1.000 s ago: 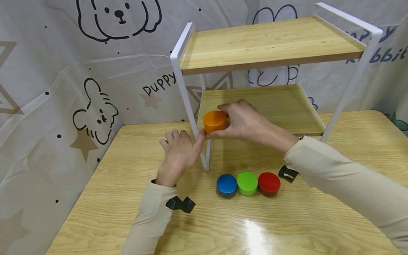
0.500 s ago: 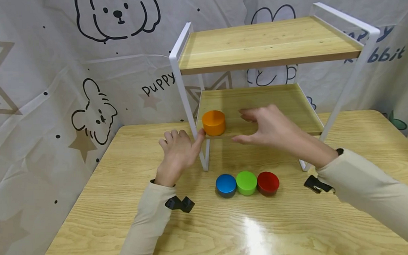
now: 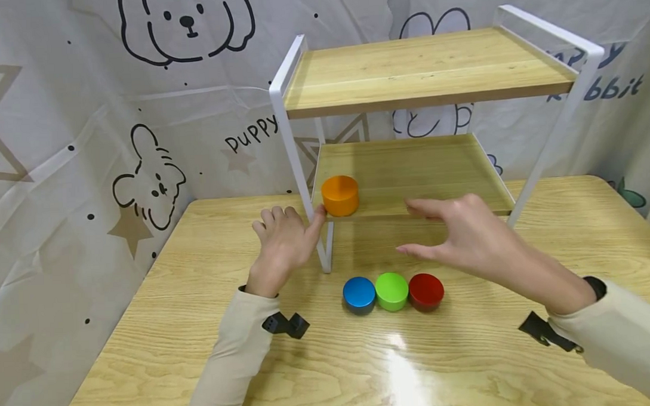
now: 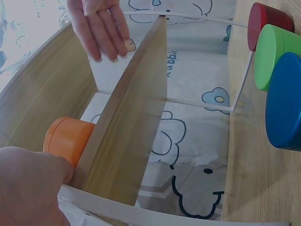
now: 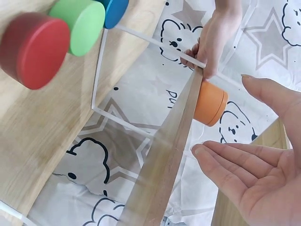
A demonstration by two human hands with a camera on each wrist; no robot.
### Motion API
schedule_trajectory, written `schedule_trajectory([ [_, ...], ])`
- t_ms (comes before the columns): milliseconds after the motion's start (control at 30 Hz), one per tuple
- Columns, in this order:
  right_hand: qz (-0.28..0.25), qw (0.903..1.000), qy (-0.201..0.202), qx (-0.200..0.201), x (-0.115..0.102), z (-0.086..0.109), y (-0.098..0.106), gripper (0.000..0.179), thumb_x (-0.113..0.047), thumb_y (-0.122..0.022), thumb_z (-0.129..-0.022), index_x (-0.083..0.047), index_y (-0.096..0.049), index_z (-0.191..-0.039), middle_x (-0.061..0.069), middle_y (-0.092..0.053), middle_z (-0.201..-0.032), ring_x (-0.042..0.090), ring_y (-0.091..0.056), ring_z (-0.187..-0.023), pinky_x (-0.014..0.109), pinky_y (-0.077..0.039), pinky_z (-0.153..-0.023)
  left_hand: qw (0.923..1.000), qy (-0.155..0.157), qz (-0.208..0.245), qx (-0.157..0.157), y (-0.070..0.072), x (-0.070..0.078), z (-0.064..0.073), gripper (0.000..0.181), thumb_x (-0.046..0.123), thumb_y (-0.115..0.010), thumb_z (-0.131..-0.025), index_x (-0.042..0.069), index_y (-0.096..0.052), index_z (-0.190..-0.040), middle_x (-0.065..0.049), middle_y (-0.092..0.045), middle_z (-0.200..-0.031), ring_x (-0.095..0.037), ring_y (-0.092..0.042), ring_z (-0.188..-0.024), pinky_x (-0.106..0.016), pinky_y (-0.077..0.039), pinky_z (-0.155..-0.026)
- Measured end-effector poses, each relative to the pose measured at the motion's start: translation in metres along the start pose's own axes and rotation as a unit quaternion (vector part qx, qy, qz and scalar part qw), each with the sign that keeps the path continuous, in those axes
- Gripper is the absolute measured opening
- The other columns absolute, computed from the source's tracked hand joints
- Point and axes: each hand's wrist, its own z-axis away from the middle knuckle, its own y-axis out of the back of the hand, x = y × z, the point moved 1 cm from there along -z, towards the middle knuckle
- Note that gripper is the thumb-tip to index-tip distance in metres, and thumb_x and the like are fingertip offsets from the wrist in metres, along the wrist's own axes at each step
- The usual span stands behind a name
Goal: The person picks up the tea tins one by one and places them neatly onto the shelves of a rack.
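A short orange cylinder [image 3: 340, 196] with a seam round it stands on the left front of the rack's lower shelf [image 3: 420, 164]. My left hand [image 3: 285, 247] is beside the rack's left front post, its thumb touching the shelf corner near the orange cylinder; its other fingers spread loosely outside the post. My right hand [image 3: 468, 237] hovers in front of the shelf, thumb and fingers apart, holding nothing. Below it on the table, blue [image 3: 359, 295], green [image 3: 391, 291] and red [image 3: 426, 292] cylinders form a row, side by side.
The rack's upper wooden board [image 3: 428, 68] overhangs the lower shelf. White metal frame posts [image 3: 293, 150] flank both boards. A printed curtain [image 3: 193, 130] hangs behind the wooden table [image 3: 200, 327].
My right hand has let go of the orange cylinder and drawn back to the right and down. The cylinder stays on the shelf. My left hand keeps its place.
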Motion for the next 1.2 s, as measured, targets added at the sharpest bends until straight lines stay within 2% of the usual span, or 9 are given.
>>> schedule_trajectory([
  [67,-0.002,1.0000,0.000,0.004,0.000,0.006,-0.002,0.060,-0.033,-0.083,-0.075,0.002,-0.065,-0.120,0.021,-0.069,-0.106,0.034,-0.069,-0.078,0.028,-0.039,-0.046,1.0000,-0.001,0.001,0.002,0.000,0.000,0.000,0.072,0.065,-0.020,-0.096,0.000,-0.049,-0.088,-0.018,-0.041,-0.092,-0.038,-0.033,-0.094,-0.052,-0.022,-0.085],
  [233,-0.008,0.9999,-0.003,0.010,0.005,0.020,-0.007,0.058,-0.032,-0.083,-0.074,0.000,-0.066,-0.119,0.021,-0.069,-0.105,0.036,-0.069,-0.084,0.025,-0.036,-0.045,1.0000,-0.005,0.003,0.002,0.001,-0.001,0.000,0.072,0.064,-0.020,-0.097,-0.001,-0.050,-0.088,-0.019,-0.041,-0.092,-0.038,-0.033,-0.094,-0.052,-0.021,-0.085],
  [400,-0.014,0.9995,0.007,0.026,0.012,0.031,-0.016,0.055,-0.028,-0.085,-0.071,0.001,-0.068,-0.115,0.019,-0.071,-0.096,0.033,-0.069,-0.082,0.033,-0.051,-0.058,1.0000,-0.002,0.005,-0.004,0.000,0.000,0.000,0.073,0.065,-0.019,-0.096,0.000,-0.050,-0.088,-0.018,-0.041,-0.093,-0.038,-0.032,-0.095,-0.052,-0.021,-0.085],
  [533,-0.021,0.9993,0.007,0.029,0.017,0.040,-0.023,0.055,-0.026,-0.086,-0.070,0.001,-0.067,-0.114,0.019,-0.071,-0.098,0.026,-0.070,-0.074,0.044,-0.055,-0.068,1.0000,-0.005,0.007,-0.004,0.000,0.000,0.000,0.072,0.064,-0.018,-0.096,0.000,-0.050,-0.088,-0.018,-0.042,-0.093,-0.038,-0.032,-0.095,-0.052,-0.021,-0.085],
  [700,-0.023,0.9996,-0.009,0.016,0.023,0.047,-0.030,0.057,-0.026,-0.086,-0.070,0.002,-0.066,-0.116,0.022,-0.069,-0.104,0.007,-0.056,-0.048,0.041,-0.054,-0.068,0.9999,-0.007,0.008,0.002,0.000,0.000,0.000,0.072,0.064,-0.019,-0.097,0.000,-0.051,-0.087,-0.018,-0.042,-0.093,-0.038,-0.032,-0.095,-0.052,-0.021,-0.084],
  [833,-0.018,0.9996,-0.016,0.017,0.029,0.049,-0.033,0.059,-0.026,-0.087,-0.069,0.003,-0.065,-0.116,0.021,-0.070,-0.096,0.006,-0.053,-0.047,0.036,-0.052,-0.062,1.0000,-0.005,0.006,0.003,0.000,0.000,0.001,0.071,0.063,-0.019,-0.097,0.000,-0.051,-0.087,-0.019,-0.042,-0.093,-0.038,-0.032,-0.095,-0.052,-0.021,-0.085],
  [1000,-0.022,0.9994,-0.026,0.013,0.035,0.055,-0.039,0.060,-0.025,-0.087,-0.069,0.004,-0.065,-0.117,0.022,-0.070,-0.095,-0.005,-0.029,-0.037,0.028,-0.045,-0.056,1.0000,-0.003,0.006,0.005,0.000,0.000,0.001,0.071,0.063,-0.019,-0.097,0.000,-0.051,-0.087,-0.019,-0.042,-0.093,-0.038,-0.032,-0.095,-0.052,-0.021,-0.085],
  [1100,-0.028,0.9991,-0.029,0.010,0.038,0.059,-0.044,0.061,-0.025,-0.087,-0.068,0.006,-0.064,-0.116,0.025,-0.068,-0.103,0.004,-0.052,-0.044,0.035,-0.051,-0.062,0.9999,-0.004,0.007,0.008,0.000,0.000,0.002,0.071,0.062,-0.019,-0.097,0.000,-0.051,-0.087,-0.019,-0.042,-0.093,-0.038,-0.032,-0.095,-0.052,-0.021,-0.085],
  [1200,-0.035,0.9987,-0.038,0.003,0.040,0.062,-0.049,0.063,-0.027,-0.087,-0.068,0.007,-0.064,-0.117,0.026,-0.067,-0.106,0.027,-0.069,-0.070,0.045,-0.054,-0.070,0.9999,-0.006,0.006,0.015,0.000,0.000,0.002,0.070,0.062,-0.020,-0.097,0.000,-0.050,-0.086,-0.019,-0.042,-0.092,-0.039,-0.033,-0.095,-0.051,-0.021,-0.084],
])
